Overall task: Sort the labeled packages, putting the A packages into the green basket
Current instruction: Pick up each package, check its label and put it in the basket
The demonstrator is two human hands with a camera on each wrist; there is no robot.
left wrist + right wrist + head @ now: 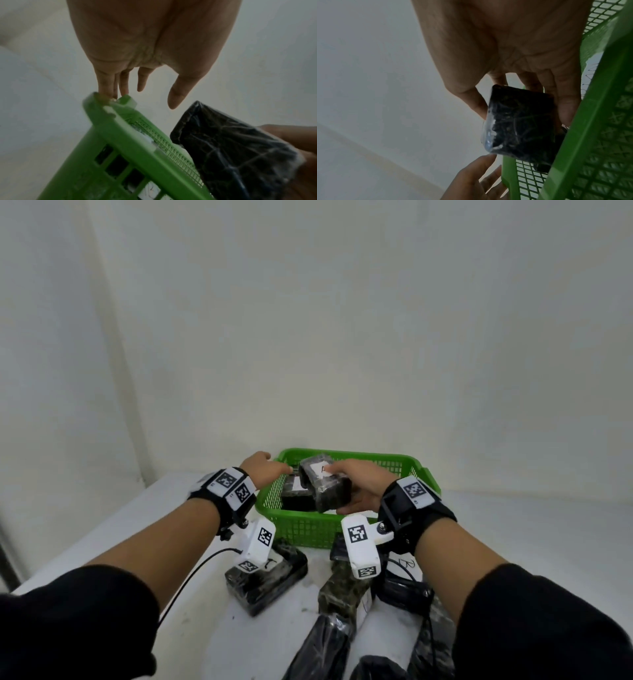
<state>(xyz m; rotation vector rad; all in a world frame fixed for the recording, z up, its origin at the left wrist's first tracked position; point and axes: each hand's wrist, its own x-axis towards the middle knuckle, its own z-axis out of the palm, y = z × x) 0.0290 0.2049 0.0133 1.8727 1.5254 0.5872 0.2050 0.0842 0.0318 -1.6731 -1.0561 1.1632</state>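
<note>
A green mesh basket (310, 530) stands on the white table. My right hand (342, 488) grips a black wrapped package (329, 491) with a white label marked A and holds it tilted above the basket's inside. The right wrist view shows thumb and fingers curled round this package (520, 128) beside the basket wall (590, 121). Another black package (295, 497) lies inside the basket. My left hand (274, 468) hovers over the basket's left rim (109, 121), its fingers (123, 83) straight, their tips at the rim corner, holding nothing. The package (231, 148) appears at the lower right there.
Several wrapped packages lie on the table in front of the basket: one (270, 580) at the left, a mottled one (342, 590) in the middle, black ones (318, 648) nearer me. A white label marked B (407, 565) shows under my right wrist. A wall stands close behind.
</note>
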